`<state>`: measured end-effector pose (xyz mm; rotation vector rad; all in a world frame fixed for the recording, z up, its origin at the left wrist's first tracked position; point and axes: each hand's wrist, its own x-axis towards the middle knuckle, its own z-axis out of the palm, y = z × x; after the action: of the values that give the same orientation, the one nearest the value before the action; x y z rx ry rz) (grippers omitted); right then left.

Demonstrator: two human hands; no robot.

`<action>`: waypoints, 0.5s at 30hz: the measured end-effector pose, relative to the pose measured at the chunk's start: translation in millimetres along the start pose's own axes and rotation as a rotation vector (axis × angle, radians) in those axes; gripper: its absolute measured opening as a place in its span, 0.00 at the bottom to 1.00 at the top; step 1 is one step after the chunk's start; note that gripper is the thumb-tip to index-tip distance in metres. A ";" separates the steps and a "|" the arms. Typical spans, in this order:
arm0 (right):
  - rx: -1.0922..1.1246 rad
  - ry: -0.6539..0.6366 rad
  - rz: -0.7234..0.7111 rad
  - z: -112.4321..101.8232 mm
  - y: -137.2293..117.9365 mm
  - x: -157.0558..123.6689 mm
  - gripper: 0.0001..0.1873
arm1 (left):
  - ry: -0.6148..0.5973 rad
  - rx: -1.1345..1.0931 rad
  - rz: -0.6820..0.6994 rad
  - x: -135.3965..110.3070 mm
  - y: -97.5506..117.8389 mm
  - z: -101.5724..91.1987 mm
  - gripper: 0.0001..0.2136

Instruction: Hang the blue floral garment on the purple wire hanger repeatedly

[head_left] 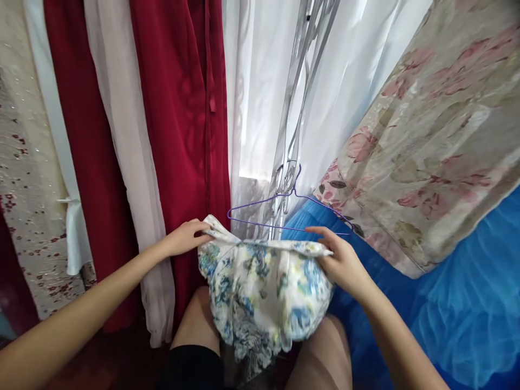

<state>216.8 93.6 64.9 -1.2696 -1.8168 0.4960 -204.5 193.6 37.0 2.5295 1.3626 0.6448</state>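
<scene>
Knees [199, 319] support the floral garment [260, 292], which drapes over them. My left hand [184, 236] and right hand [343, 262] each pinch one end of its top edge, stretching it flat. The purple wire hanger [284, 214] sits just behind that edge.

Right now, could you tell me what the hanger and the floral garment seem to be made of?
Hanger: thin wire, probably purple-coated metal, judging by its slender bent line.
Floral garment: light woven cloth, slightly glossy, gathering into soft folds.
</scene>
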 end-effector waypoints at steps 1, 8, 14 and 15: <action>-0.039 0.073 -0.009 5.4 14.3 15.7 0.27 | 0.042 0.000 0.010 9.4 -2.1 -2.2 0.19; -0.146 0.183 -0.016 37.9 77.8 47.9 0.13 | 0.214 0.067 0.184 43.8 26.9 -4.4 0.13; -0.142 0.127 -0.043 57.1 50.0 21.4 0.12 | 0.365 0.039 0.322 58.6 75.2 -3.5 0.06; -0.137 0.110 -0.056 58.8 45.4 17.7 0.11 | 0.380 0.020 0.318 64.1 82.4 -2.6 0.05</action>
<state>192.5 136.3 6.5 -1.3074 -1.8132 0.2690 -113.6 200.9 87.8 2.7656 1.0671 1.2307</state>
